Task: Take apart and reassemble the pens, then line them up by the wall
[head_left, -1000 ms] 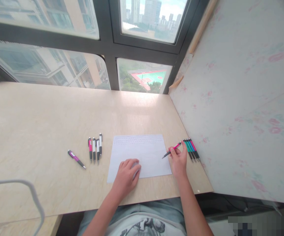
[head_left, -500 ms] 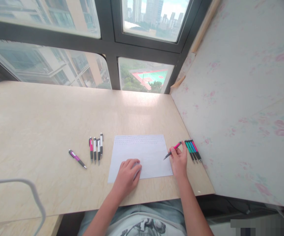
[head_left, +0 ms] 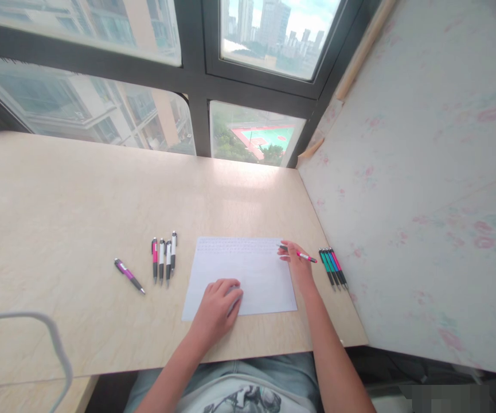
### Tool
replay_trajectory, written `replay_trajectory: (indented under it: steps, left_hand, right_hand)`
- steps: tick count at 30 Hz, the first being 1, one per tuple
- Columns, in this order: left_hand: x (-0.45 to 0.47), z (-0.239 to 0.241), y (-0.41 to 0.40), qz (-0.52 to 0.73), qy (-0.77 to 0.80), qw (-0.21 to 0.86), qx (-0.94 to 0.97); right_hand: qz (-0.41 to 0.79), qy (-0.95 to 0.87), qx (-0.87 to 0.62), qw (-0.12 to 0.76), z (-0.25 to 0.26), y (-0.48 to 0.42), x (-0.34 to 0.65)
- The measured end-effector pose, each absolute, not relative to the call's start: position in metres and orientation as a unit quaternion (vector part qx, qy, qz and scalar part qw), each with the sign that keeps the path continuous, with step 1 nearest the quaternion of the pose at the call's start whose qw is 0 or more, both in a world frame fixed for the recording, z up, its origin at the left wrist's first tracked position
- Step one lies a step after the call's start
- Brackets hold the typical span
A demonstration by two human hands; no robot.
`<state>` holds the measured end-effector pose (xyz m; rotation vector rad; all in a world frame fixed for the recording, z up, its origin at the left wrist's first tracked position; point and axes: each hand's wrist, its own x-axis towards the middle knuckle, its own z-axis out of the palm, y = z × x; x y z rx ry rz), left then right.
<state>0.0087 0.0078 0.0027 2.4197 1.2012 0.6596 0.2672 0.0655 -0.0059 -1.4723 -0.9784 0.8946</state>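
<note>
A white sheet of paper (head_left: 256, 272) with several lines of small handwriting along its top lies on the table. My left hand (head_left: 217, 305) rests on the sheet's lower left part, fingers loosely bent and lying on the paper, with nothing seen in them. At the upper right edge of the sheet, my right hand (head_left: 298, 268) is closed on a pink and black pen (head_left: 307, 257). The pen lies across the fingers, tip toward the left over the written lines and pink end toward the right.
Left of the sheet stand in a row several pens (head_left: 161, 261), one pink and the others white. A purple pen (head_left: 129, 276) lies slanted farther left. Several green, blue and pink pens (head_left: 334, 268) lie by the papered wall (head_left: 402, 241). A grey cable (head_left: 58, 338) curves at lower left.
My right hand has moved up and left onto the sheet's upper right corner. The pen in it has turned, its tip now up at the written lines. My left hand stays on the paper.
</note>
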Motion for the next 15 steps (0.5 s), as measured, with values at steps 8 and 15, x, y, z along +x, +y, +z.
replay_trajectory:
  steps: [8, 15]
  left_hand:
    - [0.008, 0.005, 0.008, 0.237, 0.431, 0.188, 0.850]
    - [0.008, 0.002, 0.009, 0.235, 0.434, 0.191, 0.848]
  right_hand:
    - [0.250, -0.485, -0.682, 0.487, -0.018, 0.077, 0.258]
    - [0.195, -0.519, -0.702, 0.447, -0.022, 0.080, 0.255]
